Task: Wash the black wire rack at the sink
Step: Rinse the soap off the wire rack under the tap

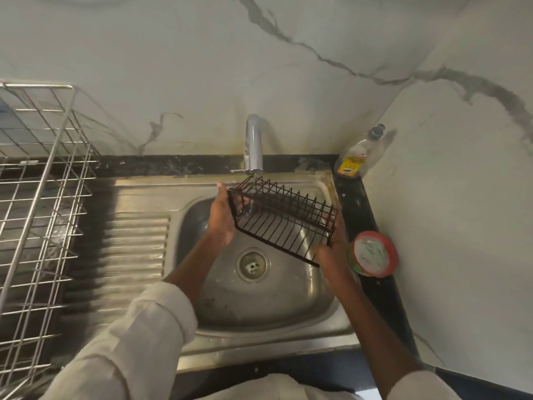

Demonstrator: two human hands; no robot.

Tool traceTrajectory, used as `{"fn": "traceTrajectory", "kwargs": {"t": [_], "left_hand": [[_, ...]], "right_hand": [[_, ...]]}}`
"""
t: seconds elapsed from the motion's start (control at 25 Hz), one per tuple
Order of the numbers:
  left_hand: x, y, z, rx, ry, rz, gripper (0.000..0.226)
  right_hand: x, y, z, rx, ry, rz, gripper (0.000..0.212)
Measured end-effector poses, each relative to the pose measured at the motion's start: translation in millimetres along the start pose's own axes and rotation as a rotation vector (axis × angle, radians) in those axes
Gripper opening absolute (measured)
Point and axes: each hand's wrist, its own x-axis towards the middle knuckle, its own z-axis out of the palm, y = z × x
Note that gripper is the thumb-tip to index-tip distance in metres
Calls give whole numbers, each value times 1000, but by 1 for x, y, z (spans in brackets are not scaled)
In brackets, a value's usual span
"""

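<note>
The black wire rack point(281, 217) hangs tilted over the steel sink basin point(288, 295), its left end under the chrome tap point(253, 145), from which a thin stream of water falls. My left hand point(223, 217) holds the rack's left end, with fingers reaching inside the wires. My right hand point(331, 243) grips the rack's right end from below and behind. The drain point(253, 264) lies below the rack.
A large silver wire dish drainer point(37, 197) stands on the left, beside the ribbed draining board point(127, 249). A dish soap bottle point(360, 154) leans in the back right corner. A round red-rimmed tub point(373, 253) sits on the black counter right of the sink.
</note>
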Motion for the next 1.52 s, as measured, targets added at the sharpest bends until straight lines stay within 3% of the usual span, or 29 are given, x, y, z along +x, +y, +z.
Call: {"fn": "traceTrajectory", "kwargs": {"t": [0.08, 0.2, 0.28, 0.36, 0.52, 0.72, 0.92, 1.08, 1.24, 1.4, 1.52], "left_hand": [[-14, 5, -20, 30, 11, 49, 78], [-48, 12, -41, 64, 32, 185, 57], [-66, 14, -52, 128, 53, 286, 49], [-80, 13, -60, 122, 172, 284, 46], [-114, 4, -56, -59, 480, 253, 34], [-142, -15, -55, -303, 645, 239, 27], [-156, -32, -48, -433, 745, 174, 24], [-148, -29, -45, -352, 746, 135, 26], [-124, -11, -34, -205, 648, 150, 19], [-98, 11, -36, -18, 418, 159, 27], [-77, 17, -42, 131, 208, 70, 28]], "right_hand": [[20, 8, 16, 38, 31, 87, 56], [43, 13, 43, 54, -41, 223, 46], [54, 6, 62, 208, -67, 241, 30], [65, -2, 82, 347, -126, 264, 17], [85, -10, 110, 439, -343, 267, 22], [103, -27, 136, 224, -514, 126, 35], [111, -59, 152, 171, -732, -4, 38], [111, -58, 125, 150, -705, -46, 32], [82, -27, 66, 306, -456, 103, 32], [34, -9, 25, 175, -294, 33, 23], [10, -3, 7, 5, -280, -89, 43]]}}
